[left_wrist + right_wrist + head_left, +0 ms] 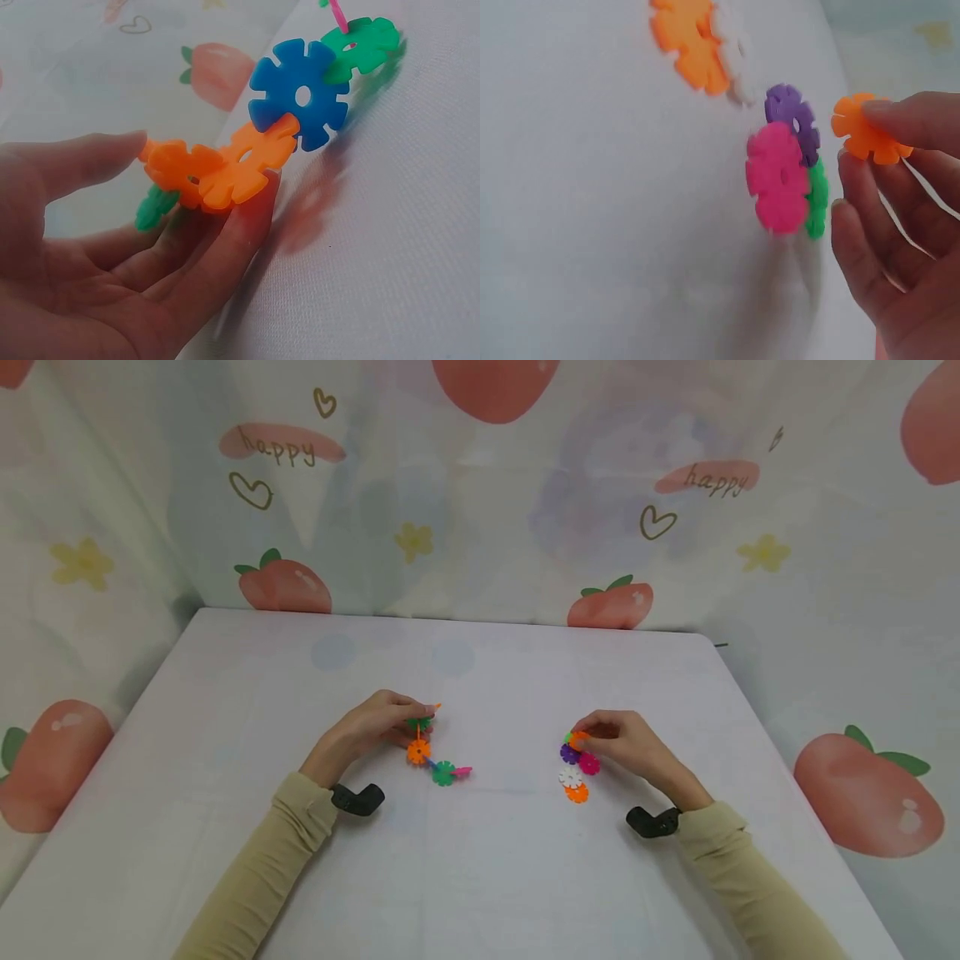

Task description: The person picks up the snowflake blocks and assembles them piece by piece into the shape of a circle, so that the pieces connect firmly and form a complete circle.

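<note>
The left hand [372,727] pinches the chain [247,154] at its orange end, so the rest trails toward 4 o'clock on the table [480,877]. The right hand [626,745] pinches an orange disc [864,129] above the pile [787,169], at 3 o'clock from the chain.

The backdrop cloth [480,510] reads "happy" twice, on pink patches.

free: table [495,877] between and before hands | obstacles: flower chain [438,764], disc cluster [576,772]
</note>
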Motion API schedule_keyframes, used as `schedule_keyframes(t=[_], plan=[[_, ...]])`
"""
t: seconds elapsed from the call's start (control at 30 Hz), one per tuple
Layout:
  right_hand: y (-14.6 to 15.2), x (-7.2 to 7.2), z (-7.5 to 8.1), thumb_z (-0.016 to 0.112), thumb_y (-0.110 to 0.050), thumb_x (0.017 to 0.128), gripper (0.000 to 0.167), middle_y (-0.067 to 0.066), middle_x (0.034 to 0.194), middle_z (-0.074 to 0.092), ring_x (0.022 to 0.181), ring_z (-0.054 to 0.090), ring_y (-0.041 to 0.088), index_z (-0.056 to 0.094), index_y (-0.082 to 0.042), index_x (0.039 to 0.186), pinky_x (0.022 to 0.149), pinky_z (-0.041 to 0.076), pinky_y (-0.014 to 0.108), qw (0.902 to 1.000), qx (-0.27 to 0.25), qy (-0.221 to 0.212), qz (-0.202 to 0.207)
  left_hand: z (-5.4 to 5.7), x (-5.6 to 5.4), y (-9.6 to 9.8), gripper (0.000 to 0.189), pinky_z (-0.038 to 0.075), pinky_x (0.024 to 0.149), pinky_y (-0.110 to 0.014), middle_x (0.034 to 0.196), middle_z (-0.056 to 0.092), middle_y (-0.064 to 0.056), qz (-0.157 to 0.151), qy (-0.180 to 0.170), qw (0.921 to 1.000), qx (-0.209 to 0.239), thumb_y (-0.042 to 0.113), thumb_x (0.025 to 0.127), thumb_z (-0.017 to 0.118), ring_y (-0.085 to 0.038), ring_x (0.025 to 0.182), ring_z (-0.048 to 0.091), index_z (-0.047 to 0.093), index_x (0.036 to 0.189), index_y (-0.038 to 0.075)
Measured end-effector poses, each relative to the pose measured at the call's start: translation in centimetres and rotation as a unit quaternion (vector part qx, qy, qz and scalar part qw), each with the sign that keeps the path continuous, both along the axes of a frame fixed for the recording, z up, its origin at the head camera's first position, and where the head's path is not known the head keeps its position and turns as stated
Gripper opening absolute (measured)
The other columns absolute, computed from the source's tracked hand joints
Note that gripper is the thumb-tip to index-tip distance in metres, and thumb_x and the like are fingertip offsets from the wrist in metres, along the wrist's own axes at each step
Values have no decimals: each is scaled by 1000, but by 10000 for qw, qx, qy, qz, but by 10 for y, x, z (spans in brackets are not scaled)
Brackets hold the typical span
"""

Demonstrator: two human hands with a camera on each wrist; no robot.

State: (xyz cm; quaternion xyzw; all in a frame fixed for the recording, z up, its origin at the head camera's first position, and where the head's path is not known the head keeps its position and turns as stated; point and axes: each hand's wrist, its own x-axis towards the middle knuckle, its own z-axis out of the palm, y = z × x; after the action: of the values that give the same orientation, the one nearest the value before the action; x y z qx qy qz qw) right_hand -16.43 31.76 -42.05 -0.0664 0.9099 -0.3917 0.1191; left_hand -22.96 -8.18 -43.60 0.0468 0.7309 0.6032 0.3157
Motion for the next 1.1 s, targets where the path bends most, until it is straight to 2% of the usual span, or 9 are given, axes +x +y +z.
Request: schedule_keyframes(t=[0.13,0.3,0.37,0.53,0.7,0.93,1.1], plan=[[-10,-5,-1,73,-22,96,23,10,108,74,95,68,20,73,-8,115,82,56,24,9993,-368,29,77,-2,-1,0,40,58,70,-25,96,71,-4,53,-43,10000,-50,26,100,68,-14,75,66,70,126,-4],[-27,-16,-4,70,-15,99,25,18,100,74,81,72,26,70,-2,119,76,61,29,9950,-968,-73,217,-3,-2,-3,41,58,72,-24,100,72,-5,28,-34,10000,-46,27,102,65,-14,77,66,67,132,-2],[-34,-21,-5,68,-13,99,26,19,102,74,82,73,27,70,-1,122,78,61,30,9936,-1082,-47,316,-3,-3,-4,42,59,72,-24,100,73,-5,22,-36,10000,-17,27,102,65,-14,78,67,67,132,-2],[-55,-32,-5,68,-13,99,29,16,104,76,87,74,25,70,-4,127,83,58,28,9933,-1060,53,460,-3,-3,-4,42,59,73,-25,98,73,-6,40,-44,9999,91,27,103,63,-15,78,68,66,131,-5],[-75,-44,-8,69,-11,98,25,15,104,76,85,74,25,71,1,120,82,59,27,9920,-1158,40,508,-5,-4,-4,42,59,73,-25,97,74,-6,63,-65,9999,135,26,104,62,-15,78,69,64,132,-5],[-100,-62,-12,64,-7,99,21,18,96,76,78,74,30,72,-1,117,76,63,35,9861,-1510,-24,690,-8,-6,-4,41,60,74,-26,100,74,-7,96,-57,9999,81,26,104,62,-15,79,70,65,133,-4],[-121,-71,-15,66,-7,99,22,20,87,75,74,73,31,70,1,119,74,63,36,9830,-1652,55,802,-9,-7,-4,41,60,75,-27,101,73,-8,125,-87,9999,77,27,105,61,-16,80,70,65,133,-2]])
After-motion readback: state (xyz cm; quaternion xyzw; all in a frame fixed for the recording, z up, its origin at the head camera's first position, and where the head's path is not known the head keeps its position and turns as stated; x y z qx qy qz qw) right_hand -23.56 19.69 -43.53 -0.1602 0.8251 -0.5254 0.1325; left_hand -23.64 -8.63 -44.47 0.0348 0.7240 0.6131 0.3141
